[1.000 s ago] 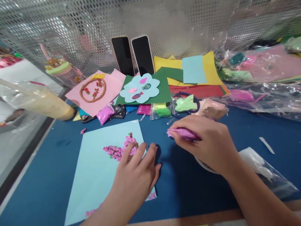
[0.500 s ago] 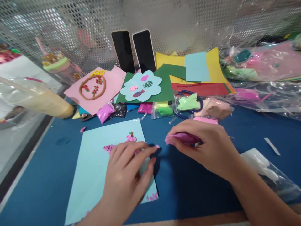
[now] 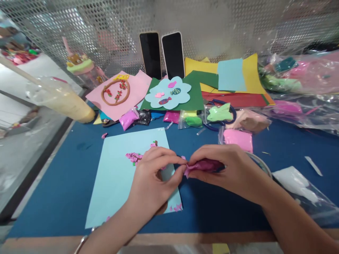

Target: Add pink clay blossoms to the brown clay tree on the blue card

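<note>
My right hand grips a lump of purple modelling clay over the blue table, its ragged end pointing left. With thumb and index finger together, my left hand pinches at that ragged end. Under my left hand lies a light blue sheet of paper. Purple clay bits with touches of green form a cluster on it, partly covered by my left hand. A small brown and green piece shows above my fingers. More purple scraps stick at the sheet's lower right corner.
Bagged clays, among them a pink packet and a white one, lie behind and right. Two phones lean on the perforated metal panel. A cloud-shaped card with fish stands at the back. A drink cup tilts at left.
My left hand has moved to the clay in my right hand, its thumb and index finger closing on the ragged end. The view has shifted, so the table things appear farther right.
</note>
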A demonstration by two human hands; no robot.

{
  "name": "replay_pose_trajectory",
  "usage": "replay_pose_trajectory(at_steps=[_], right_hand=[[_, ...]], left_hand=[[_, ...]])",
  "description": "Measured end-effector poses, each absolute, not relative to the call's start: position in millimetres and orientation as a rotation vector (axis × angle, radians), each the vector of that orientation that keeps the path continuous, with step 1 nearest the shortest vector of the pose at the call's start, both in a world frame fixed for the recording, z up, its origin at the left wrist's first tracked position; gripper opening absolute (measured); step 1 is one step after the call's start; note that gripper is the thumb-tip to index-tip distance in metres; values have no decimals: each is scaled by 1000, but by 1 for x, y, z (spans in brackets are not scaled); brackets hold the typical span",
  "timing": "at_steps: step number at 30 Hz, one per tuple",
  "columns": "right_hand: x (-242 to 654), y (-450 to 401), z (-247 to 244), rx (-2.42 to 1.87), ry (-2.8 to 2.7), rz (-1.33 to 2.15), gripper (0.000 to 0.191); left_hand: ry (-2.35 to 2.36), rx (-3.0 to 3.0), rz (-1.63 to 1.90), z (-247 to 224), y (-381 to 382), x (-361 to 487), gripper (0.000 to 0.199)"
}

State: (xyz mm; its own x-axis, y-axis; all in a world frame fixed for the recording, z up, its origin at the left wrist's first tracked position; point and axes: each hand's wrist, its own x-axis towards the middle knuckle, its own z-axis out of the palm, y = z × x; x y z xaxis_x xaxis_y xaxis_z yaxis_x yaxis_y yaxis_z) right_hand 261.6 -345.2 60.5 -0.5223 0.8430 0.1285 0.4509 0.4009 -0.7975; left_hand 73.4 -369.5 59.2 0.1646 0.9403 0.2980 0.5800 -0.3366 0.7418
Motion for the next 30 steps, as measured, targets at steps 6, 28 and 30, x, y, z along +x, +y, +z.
replay_pose_trajectory(at_steps=[6, 28, 30], right_hand=[[262, -346, 60, -1106, -2141, 950, 6], [278, -339, 63, -1169, -2091, 844, 7], [282, -336, 63, -1202, -2060, 765, 8]], left_hand=[[1408, 1958, 1028, 59, -370, 73, 10], [1354, 1674, 997, 56, -368, 68, 12], [1360, 1801, 972, 56, -369, 67, 18]])
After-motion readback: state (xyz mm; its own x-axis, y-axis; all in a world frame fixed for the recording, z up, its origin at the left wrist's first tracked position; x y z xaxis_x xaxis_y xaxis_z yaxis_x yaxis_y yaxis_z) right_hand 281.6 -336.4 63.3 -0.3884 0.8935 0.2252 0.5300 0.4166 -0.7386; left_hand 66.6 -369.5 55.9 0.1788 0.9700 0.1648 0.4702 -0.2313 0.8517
